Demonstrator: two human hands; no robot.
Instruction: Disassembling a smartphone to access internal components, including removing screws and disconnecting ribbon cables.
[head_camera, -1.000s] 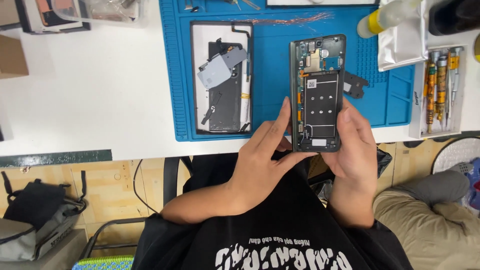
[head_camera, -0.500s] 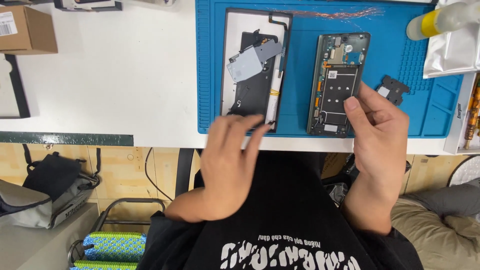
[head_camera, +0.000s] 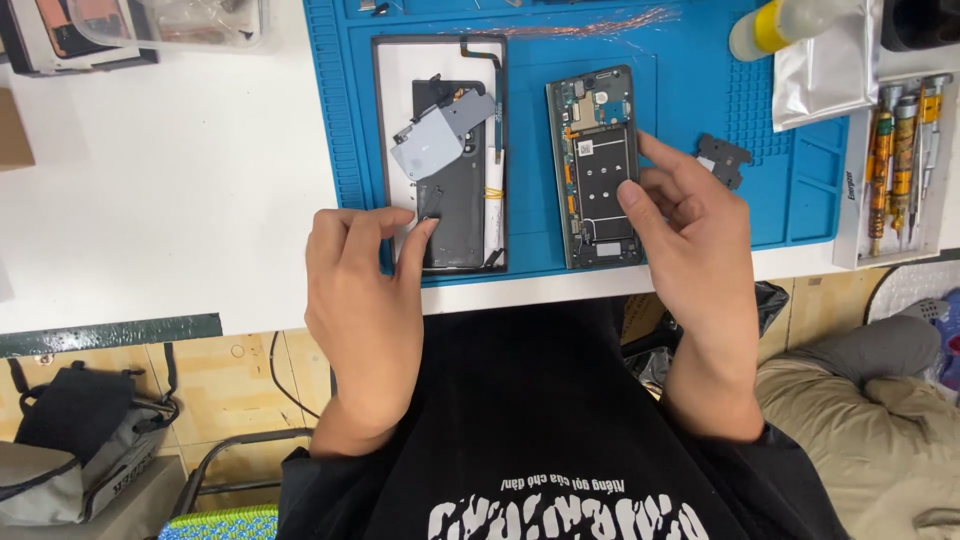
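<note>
We see two phone parts lying side by side on the blue work mat (head_camera: 700, 215): an opened phone body (head_camera: 598, 168) with its boards and shield exposed, and to its left a detached back panel (head_camera: 445, 150) lying inner face up, with a grey metal plate (head_camera: 440, 135) resting tilted across it. Our left hand (head_camera: 365, 300) lies at the lower left corner of the panel, thumb and forefinger pinched narrowly on a small dark piece (head_camera: 430, 203) there. Our right hand (head_camera: 690, 235) rests over the lower right edge of the phone body, fingers loosely curled and touching its side, gripping nothing that we can make out. Just beyond that hand one small black bracket (head_camera: 722, 158) sits alone on the mat. At the far right a white tray (head_camera: 853, 215) holds several screwdrivers (head_camera: 900, 150), at least three; a silver pouch (head_camera: 825, 70) and one yellow-capped bottle (head_camera: 775, 25) lie above it. One clear plastic box (head_camera: 170, 20) stands at the top left of the white table (head_camera: 160, 200).
</note>
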